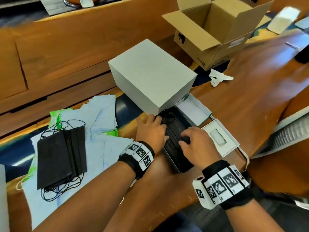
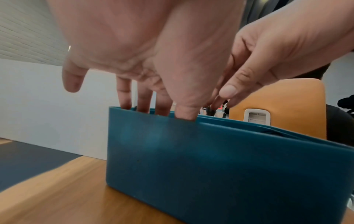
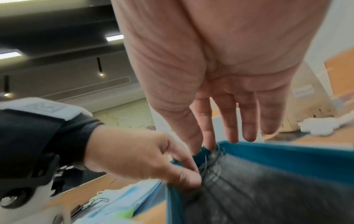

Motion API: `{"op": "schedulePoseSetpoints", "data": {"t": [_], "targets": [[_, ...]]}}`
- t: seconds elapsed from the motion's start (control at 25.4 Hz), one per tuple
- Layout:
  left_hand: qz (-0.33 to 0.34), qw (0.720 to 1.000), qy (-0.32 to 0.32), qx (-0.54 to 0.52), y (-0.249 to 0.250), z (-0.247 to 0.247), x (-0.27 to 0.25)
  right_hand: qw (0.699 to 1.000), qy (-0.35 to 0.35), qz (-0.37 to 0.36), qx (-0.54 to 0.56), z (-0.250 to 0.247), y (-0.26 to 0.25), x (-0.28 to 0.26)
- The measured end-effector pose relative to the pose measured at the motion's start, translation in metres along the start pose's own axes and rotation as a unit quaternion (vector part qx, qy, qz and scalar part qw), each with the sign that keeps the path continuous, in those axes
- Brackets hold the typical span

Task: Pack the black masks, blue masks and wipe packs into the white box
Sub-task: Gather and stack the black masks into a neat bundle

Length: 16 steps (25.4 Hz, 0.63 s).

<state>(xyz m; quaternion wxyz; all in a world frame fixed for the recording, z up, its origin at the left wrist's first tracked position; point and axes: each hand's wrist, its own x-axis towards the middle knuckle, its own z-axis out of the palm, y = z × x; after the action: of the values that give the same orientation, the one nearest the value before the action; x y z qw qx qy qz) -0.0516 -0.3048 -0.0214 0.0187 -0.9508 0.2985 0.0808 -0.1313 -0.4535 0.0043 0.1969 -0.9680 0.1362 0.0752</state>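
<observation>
An open box with teal walls lies on the wooden table right in front of a big closed white box. Black masks fill it. My left hand has its fingers pushed down inside the box's far end, thumb outside the teal wall. My right hand presses the masks' near part with its fingertips. At the left, more black masks lie in a stack on spread blue masks and green wipe packs.
The teal box's white flaps and a windowed white panel stick out to its right. An open cardboard box stands at the back right, a crumpled tissue in front of it.
</observation>
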Motion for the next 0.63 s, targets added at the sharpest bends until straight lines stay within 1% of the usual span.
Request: {"op": "schedulePoseSetpoints", "data": {"t": [0.04,0.12,0.16,0.24,0.31,0.35,0.43,0.55,0.63], "targets": [[0.006,1.000,-0.017,0.000,0.000,0.002,0.000,1.000,-0.029,-0.012,0.004,0.006,-0.003,0.002],[0.013,0.999,-0.031,-0.021,-0.003,0.002,-0.004,0.992,-0.122,0.009,-0.018,0.016,-0.007,0.001],[0.013,0.999,-0.022,-0.043,-0.007,0.001,-0.007,0.992,-0.127,0.013,-0.023,0.018,-0.008,0.001],[0.004,0.995,0.007,-0.096,-0.019,-0.005,-0.015,0.998,-0.060,0.010,0.003,0.011,-0.012,0.004],[-0.031,0.990,0.027,-0.134,-0.040,-0.009,-0.033,0.999,-0.006,-0.025,0.044,0.000,-0.031,0.004],[-0.051,0.988,0.033,-0.144,-0.053,-0.009,-0.041,0.997,0.010,-0.042,0.063,-0.004,-0.047,0.005],[-0.093,0.981,0.037,-0.165,-0.080,-0.008,-0.062,0.992,0.014,-0.080,0.101,-0.003,-0.081,0.007],[-0.158,0.968,0.041,-0.190,-0.120,-0.005,-0.093,0.982,-0.024,-0.129,0.139,0.018,-0.131,0.011],[-0.203,0.958,0.033,-0.198,-0.147,-0.003,-0.116,0.978,-0.048,-0.155,0.131,0.039,-0.162,0.017]]}}
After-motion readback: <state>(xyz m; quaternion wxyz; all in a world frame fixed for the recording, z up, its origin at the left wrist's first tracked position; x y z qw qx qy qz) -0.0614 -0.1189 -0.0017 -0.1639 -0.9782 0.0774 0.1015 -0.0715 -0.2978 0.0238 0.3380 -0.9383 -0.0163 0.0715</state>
